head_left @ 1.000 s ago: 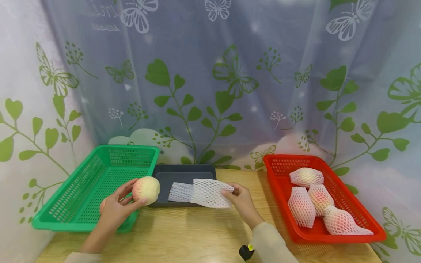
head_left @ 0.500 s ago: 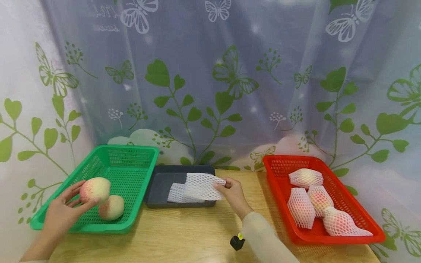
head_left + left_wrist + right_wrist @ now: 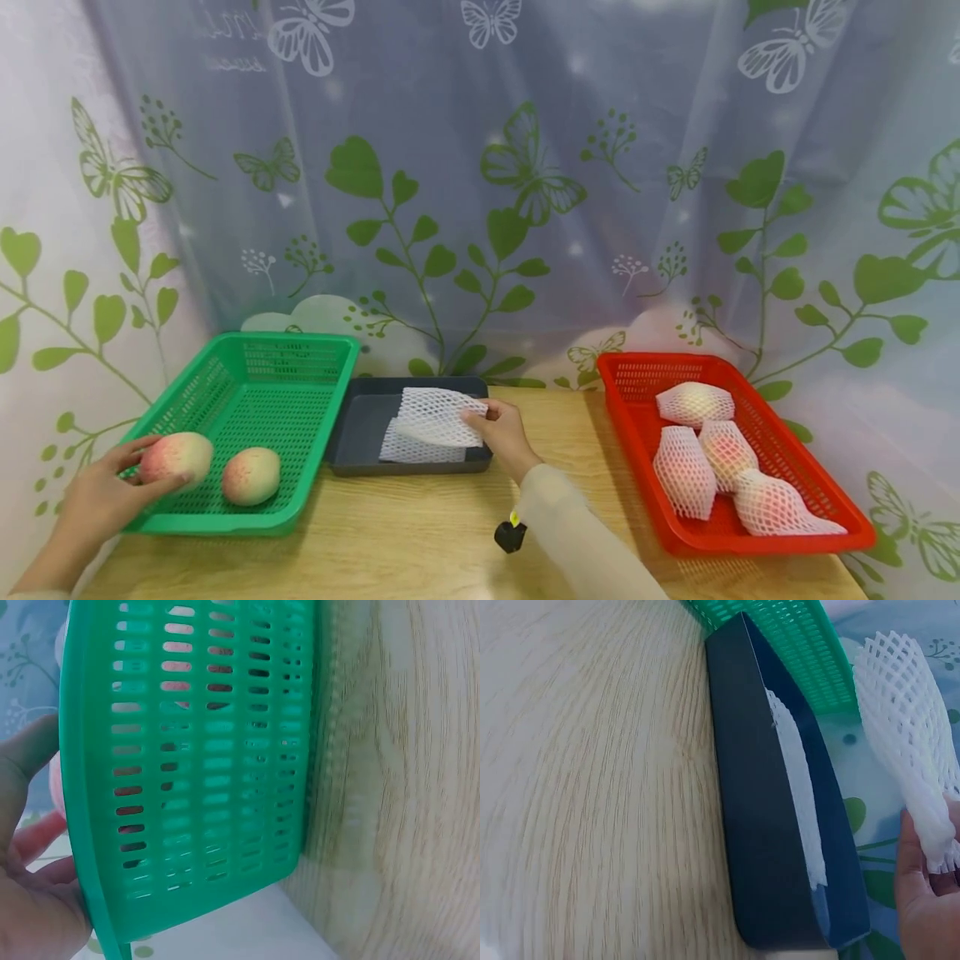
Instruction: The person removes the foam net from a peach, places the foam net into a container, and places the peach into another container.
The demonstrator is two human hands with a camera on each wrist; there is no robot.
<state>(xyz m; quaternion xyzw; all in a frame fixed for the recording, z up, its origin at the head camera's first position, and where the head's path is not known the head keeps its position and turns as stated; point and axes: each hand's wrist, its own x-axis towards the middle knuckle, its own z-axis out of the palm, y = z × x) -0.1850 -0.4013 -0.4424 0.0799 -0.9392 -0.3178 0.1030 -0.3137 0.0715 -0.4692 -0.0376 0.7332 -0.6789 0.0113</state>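
My left hand [image 3: 101,496] holds a pink and cream peach [image 3: 182,457] at the near left side of the green basket [image 3: 210,525]. A second peach [image 3: 252,477] lies beside it in that basket. In the left wrist view, the basket wall hides most of the held peach. My right hand [image 3: 512,435] pinches one end of a white foam fruit net [image 3: 437,415] above the dark grey tray [image 3: 356,437]. Another foam net [image 3: 799,787] lies in the tray. In the right wrist view, the held net [image 3: 904,705] hangs apart from the tray.
A red basket [image 3: 765,546] at the right holds several peaches in foam nets [image 3: 686,475]. The wooden table [image 3: 397,533] runs in front of the tray. A patterned curtain [image 3: 480,275] stands behind everything. A small black object [image 3: 510,535] shows at the right sleeve.
My left hand has carried the peach left and down, from beside the tray to the green basket. My right hand has moved left with the foam net, over the tray.
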